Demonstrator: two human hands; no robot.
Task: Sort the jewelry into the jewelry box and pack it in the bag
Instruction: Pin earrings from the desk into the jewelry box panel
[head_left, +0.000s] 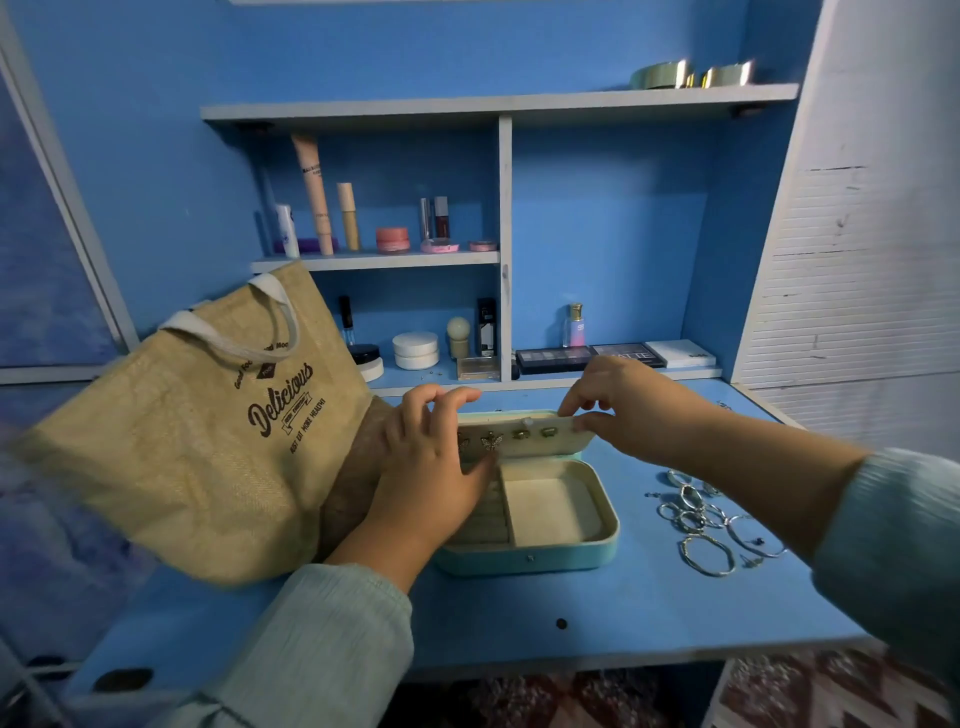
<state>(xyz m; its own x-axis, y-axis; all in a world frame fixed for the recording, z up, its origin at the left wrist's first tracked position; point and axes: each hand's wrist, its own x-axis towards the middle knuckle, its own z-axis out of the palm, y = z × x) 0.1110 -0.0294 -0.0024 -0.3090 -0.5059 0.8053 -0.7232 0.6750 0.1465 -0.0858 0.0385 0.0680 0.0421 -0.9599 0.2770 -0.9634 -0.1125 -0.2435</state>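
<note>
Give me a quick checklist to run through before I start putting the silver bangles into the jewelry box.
1. Jewelry box open: ok, the lid stands raised at the back.
2. Large compartment free: ok, nothing shows in it.
3. Hands free to pick up: not ok, the right hand pinches the lid's top edge and the left hand rests on the lid's left side.
4. Bangles within reach: ok, they lie in a loose heap on the desk right of the box.
5. Small pieces accounted for: cannot tell, little studs beside the bangles are too small to count.
6. Bag ready: cannot tell, it leans left of the box and its opening is not visible.
</note>
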